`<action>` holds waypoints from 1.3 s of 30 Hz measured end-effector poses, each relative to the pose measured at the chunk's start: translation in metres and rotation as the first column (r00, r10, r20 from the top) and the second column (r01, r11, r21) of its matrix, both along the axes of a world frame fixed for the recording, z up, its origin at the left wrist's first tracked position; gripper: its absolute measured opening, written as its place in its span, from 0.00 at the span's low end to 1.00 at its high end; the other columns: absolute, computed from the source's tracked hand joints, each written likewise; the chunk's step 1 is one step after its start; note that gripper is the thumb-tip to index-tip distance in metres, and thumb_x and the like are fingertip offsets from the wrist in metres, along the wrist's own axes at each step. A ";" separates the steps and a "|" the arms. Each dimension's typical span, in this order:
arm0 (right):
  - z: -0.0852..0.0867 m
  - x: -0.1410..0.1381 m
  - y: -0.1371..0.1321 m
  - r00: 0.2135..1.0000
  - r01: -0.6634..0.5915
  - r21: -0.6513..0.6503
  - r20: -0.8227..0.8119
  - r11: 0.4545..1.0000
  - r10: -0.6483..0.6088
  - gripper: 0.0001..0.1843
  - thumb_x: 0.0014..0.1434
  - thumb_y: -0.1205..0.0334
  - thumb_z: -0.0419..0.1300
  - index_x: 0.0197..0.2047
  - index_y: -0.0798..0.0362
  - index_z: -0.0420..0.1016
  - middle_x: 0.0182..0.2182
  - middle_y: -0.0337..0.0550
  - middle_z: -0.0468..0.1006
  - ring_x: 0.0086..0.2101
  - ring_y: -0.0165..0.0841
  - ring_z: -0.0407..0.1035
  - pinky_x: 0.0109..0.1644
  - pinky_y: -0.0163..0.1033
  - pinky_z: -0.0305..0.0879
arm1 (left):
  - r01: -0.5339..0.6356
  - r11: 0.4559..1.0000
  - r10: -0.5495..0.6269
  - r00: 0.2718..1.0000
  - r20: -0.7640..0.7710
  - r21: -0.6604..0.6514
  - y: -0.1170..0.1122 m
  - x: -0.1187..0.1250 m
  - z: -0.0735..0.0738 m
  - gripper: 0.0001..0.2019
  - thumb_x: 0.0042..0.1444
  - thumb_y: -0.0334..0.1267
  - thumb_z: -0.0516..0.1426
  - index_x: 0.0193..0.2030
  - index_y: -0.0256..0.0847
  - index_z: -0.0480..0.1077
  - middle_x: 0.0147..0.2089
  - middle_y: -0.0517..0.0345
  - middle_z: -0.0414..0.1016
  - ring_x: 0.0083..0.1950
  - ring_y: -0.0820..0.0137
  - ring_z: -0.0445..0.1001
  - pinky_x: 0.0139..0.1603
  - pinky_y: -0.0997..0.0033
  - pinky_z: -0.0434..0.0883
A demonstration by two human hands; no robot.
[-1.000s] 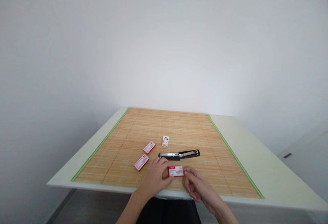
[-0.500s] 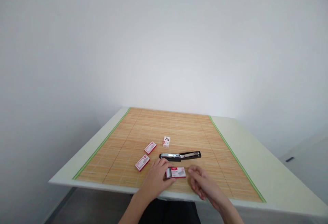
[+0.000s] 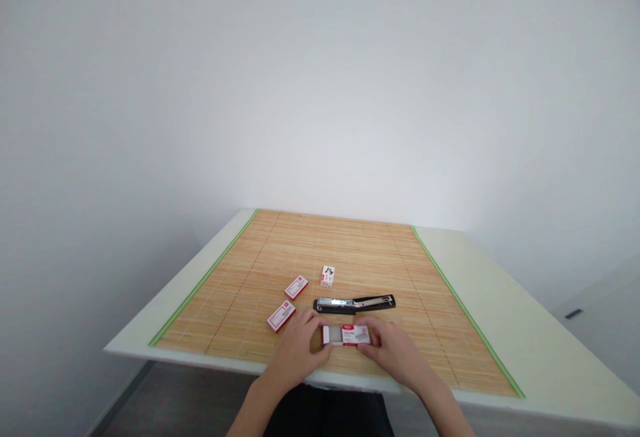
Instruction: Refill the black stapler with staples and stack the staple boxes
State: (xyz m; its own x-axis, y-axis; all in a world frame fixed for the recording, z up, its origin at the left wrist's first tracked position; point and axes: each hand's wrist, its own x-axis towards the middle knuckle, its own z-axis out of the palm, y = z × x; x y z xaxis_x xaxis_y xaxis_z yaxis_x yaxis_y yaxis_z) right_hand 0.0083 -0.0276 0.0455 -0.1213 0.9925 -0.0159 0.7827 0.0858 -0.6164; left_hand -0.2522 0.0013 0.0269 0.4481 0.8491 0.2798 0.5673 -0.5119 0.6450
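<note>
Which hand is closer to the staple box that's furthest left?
Left. The left hand is just right of that box, nearer the person; the right hand is farther right, at the right end of the partly open box.

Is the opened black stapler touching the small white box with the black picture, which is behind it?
Apart. The head view shows a strip of bamboo mat between the stapler and the white box.

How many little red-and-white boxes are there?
4: the partly opened box between the left hand and the right hand; a nearer box and a farther box left of the stapler; and the back box beyond it. The hands might hide more.
</note>
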 end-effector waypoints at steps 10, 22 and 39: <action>0.020 -0.030 0.022 0.998 -0.069 0.080 -0.009 0.994 0.070 0.12 0.61 0.58 0.64 0.48 0.44 0.82 0.25 0.34 0.74 0.28 0.32 0.68 0.32 0.34 0.52 | -0.020 0.999 0.020 1.000 -0.003 0.045 -0.001 0.002 -0.003 0.16 0.53 0.33 0.64 0.49 0.49 0.72 0.50 0.57 0.72 0.53 0.60 0.72 0.56 0.59 0.70; 0.021 -0.065 0.053 0.998 0.055 0.085 0.009 0.995 -0.056 0.14 0.67 0.56 0.58 0.39 0.50 0.84 0.35 0.48 0.84 0.38 0.39 0.76 0.40 0.37 0.62 | -0.147 0.977 0.149 0.989 -0.004 0.157 -0.004 0.001 -0.004 0.18 0.66 0.40 0.56 0.61 0.49 0.69 0.62 0.51 0.70 0.64 0.55 0.67 0.66 0.48 0.66; -0.008 -0.090 0.071 0.928 0.165 0.066 -0.348 0.984 -0.132 0.15 0.62 0.50 0.60 0.37 0.53 0.79 0.18 0.33 0.69 0.22 0.31 0.62 0.29 0.34 0.55 | -0.159 0.980 0.160 0.987 0.004 0.121 -0.004 0.002 -0.008 0.27 0.56 0.41 0.64 0.62 0.47 0.66 0.63 0.49 0.65 0.66 0.53 0.64 0.67 0.49 0.63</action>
